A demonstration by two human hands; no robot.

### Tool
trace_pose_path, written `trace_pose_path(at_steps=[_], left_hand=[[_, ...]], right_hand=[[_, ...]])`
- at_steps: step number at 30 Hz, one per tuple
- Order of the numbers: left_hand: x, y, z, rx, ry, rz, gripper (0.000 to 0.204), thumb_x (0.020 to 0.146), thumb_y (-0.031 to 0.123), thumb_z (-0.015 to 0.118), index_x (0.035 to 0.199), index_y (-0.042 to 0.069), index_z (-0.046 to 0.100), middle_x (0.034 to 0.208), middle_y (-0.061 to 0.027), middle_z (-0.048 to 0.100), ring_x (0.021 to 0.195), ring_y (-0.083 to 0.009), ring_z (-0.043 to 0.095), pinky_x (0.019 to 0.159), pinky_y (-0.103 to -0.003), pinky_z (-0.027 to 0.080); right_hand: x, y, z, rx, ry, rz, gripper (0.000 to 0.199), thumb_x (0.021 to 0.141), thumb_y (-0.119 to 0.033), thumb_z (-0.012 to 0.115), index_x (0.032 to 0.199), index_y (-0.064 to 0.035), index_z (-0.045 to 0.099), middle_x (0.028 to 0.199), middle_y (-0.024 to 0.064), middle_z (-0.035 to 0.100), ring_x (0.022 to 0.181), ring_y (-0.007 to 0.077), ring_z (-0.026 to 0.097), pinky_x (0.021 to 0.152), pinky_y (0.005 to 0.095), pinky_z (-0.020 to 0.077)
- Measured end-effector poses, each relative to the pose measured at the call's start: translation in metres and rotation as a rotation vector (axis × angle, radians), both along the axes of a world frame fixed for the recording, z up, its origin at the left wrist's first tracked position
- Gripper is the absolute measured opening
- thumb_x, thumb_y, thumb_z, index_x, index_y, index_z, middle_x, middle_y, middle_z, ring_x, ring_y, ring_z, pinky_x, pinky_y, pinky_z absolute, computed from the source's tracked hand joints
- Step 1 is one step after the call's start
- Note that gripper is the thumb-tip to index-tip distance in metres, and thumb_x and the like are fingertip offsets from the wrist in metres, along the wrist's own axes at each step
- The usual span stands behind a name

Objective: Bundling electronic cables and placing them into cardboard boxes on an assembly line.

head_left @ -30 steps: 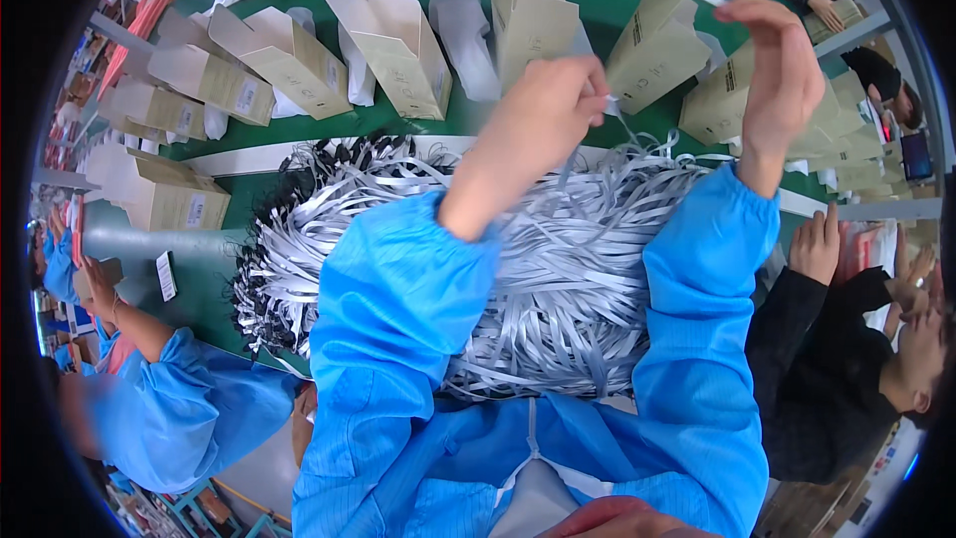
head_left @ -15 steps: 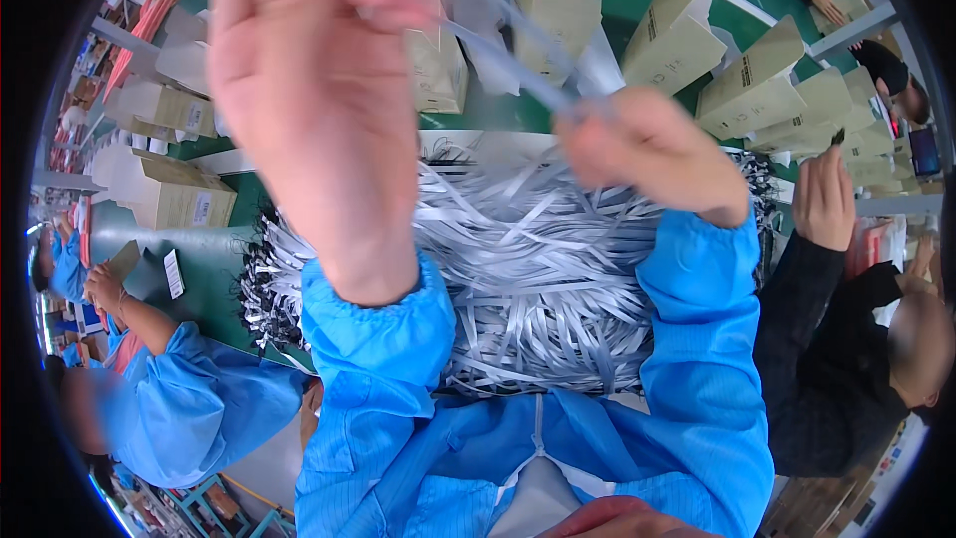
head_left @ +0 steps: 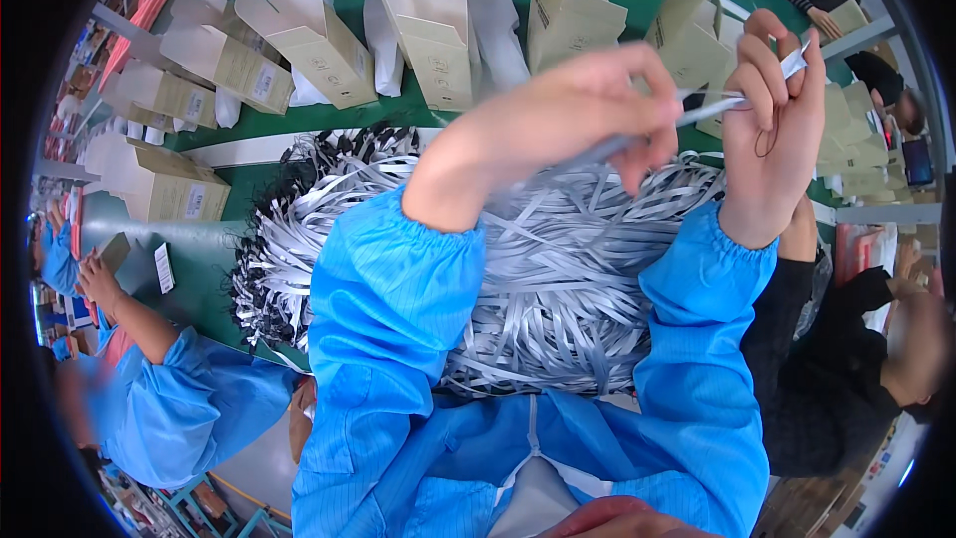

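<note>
A grey lanyard (head_left: 715,110) runs between my two hands above the pile. My right hand (head_left: 772,130), raised at the right, has its fingers curled on one end. A pale tab of the strap shows between those fingers, and a thin dark cord loop lies against the palm. My left hand (head_left: 607,105) reaches across to the right, smeared by motion, its fingers closed round the strap, which trails on below the hand. Beneath both arms lies a thick heap of grey lanyards (head_left: 558,299), their black cord ends (head_left: 269,289) bunched at the left.
Several open beige cartons (head_left: 428,50) stand in an arc on the green table (head_left: 204,279), with whitish plastic-wrapped items (head_left: 496,35) between them. A white label card (head_left: 164,269) lies left. A co-worker in blue (head_left: 199,399) sits left; another in black (head_left: 836,369) is at right.
My left hand has come down from the upper left and across to the right. My right hand has moved right and turned palm-up, the lanyard still between them. More cartons show.
</note>
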State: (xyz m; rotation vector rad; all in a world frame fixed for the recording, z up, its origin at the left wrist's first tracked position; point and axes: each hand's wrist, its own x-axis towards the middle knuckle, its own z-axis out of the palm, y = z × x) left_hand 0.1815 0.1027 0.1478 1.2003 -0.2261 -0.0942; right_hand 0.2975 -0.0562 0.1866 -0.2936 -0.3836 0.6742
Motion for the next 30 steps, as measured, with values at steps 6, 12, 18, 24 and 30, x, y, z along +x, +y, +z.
trace_pose_path(at_steps=[6, 12, 18, 24, 30], left_hand=[[-0.011, -0.025, 0.011, 0.446, -0.225, 0.526, 0.011, 0.1, 0.012, 0.062, 0.103, 0.003, 0.06, 0.08, 0.0001, 0.061, 0.069, -0.0053, 0.054, 0.061, -0.023, 0.044], [-0.014, -0.017, 0.016, 0.292, -0.134, 0.433, 0.019, 0.095, 0.007, 0.063, 0.113, 0.002, 0.059, 0.088, -0.0054, 0.068, 0.077, -0.0099, 0.059, 0.07, -0.026, 0.048], [-0.017, -0.006, 0.031, -0.214, -0.072, 0.501, 0.024, 0.099, 0.0, 0.059, 0.122, 0.002, 0.051, 0.112, -0.0161, 0.068, 0.098, -0.0174, 0.066, 0.09, -0.029, 0.054], [-0.014, 0.017, 0.02, -0.378, -0.333, 0.66, 0.02, 0.1, 0.008, 0.062, 0.117, 0.002, 0.055, 0.109, -0.0148, 0.068, 0.097, -0.0196, 0.067, 0.089, -0.03, 0.055], [-0.004, -0.008, 0.002, 0.179, -0.192, 0.518, 0.036, 0.097, 0.009, 0.061, 0.129, 0.0, 0.048, 0.096, -0.0145, 0.072, 0.09, -0.0233, 0.07, 0.082, -0.035, 0.056]], right_hand=[[-0.013, 0.012, -0.02, -0.653, -0.649, -0.63, 0.028, 0.102, -0.03, 0.06, 0.109, -0.0031, 0.055, 0.075, 0.0062, 0.056, 0.051, 0.0057, 0.035, 0.049, 0.0221, 0.0241], [-0.012, 0.016, -0.026, -1.05, -1.176, -0.523, 0.054, 0.103, -0.047, 0.053, 0.129, 0.0, 0.057, 0.092, 0.0089, 0.065, 0.081, 0.0153, 0.06, 0.068, 0.0293, 0.0448], [-0.007, 0.011, -0.036, -0.956, -1.102, 0.27, 0.047, 0.1, -0.042, 0.062, 0.129, -0.0051, 0.063, 0.114, 0.0088, 0.067, 0.104, 0.0181, 0.063, 0.083, 0.032, 0.05], [-0.014, 0.017, -0.015, -0.887, -1.105, 0.049, 0.028, 0.102, -0.023, 0.06, 0.121, -0.003, 0.065, 0.094, 0.006, 0.071, 0.091, 0.0105, 0.065, 0.08, 0.026, 0.0498], [-0.033, 0.027, 0.003, -0.593, -0.17, -0.403, 0.047, 0.108, -0.044, 0.041, 0.103, -0.003, 0.063, 0.079, 0.0012, 0.056, 0.069, 0.0081, 0.049, 0.065, 0.0234, 0.0405]])
